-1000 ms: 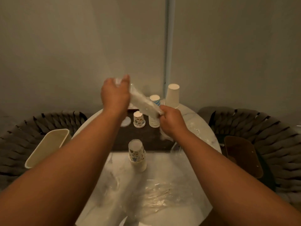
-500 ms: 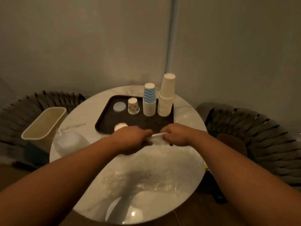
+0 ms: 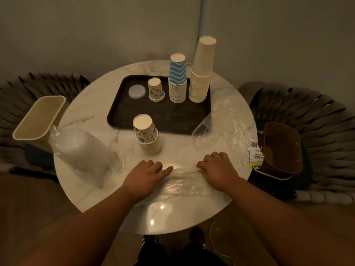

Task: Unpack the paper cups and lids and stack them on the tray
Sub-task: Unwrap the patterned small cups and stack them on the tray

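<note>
A: Two hands lie on a clear plastic wrapper (image 3: 182, 181) at the near edge of the round marble bench (image 3: 96, 104). The left hand (image 3: 146, 177) is flat on it, fingers straight and pressing down, nothing grasped. The right hand (image 3: 217, 171) rests on the wrapper's other end with its fingers bent; whether it pinches the film I cannot tell.

B: And just beyond the hands?

A: A stack of patterned cups (image 3: 147, 135) stands upside down on the bench, just before the near rim of the dark tray (image 3: 172, 120) and not on it. To its left a plastic sleeve of lids (image 3: 80, 152) leans tilted near the bench's left edge. To the right lies more crumpled clear wrap (image 3: 224, 125), partly over the tray's near right corner, with a printed label (image 3: 255, 154) hanging at the bench's right edge.

B: What is on the tray itself?

A: Along its far side, from left to right: one white lid (image 3: 137, 91) lying flat, a short stack of patterned cups (image 3: 156, 89), a taller stack of blue zigzag cups (image 3: 177, 79), and the tallest, a stack of plain cream cups (image 3: 202, 70). All are upside down and stand close together.

B: Around the bench?

A: A cream bin (image 3: 38, 118) on the left, a brown bin (image 3: 282, 148) on the right, and woven chairs (image 3: 317, 120) behind both.
</note>
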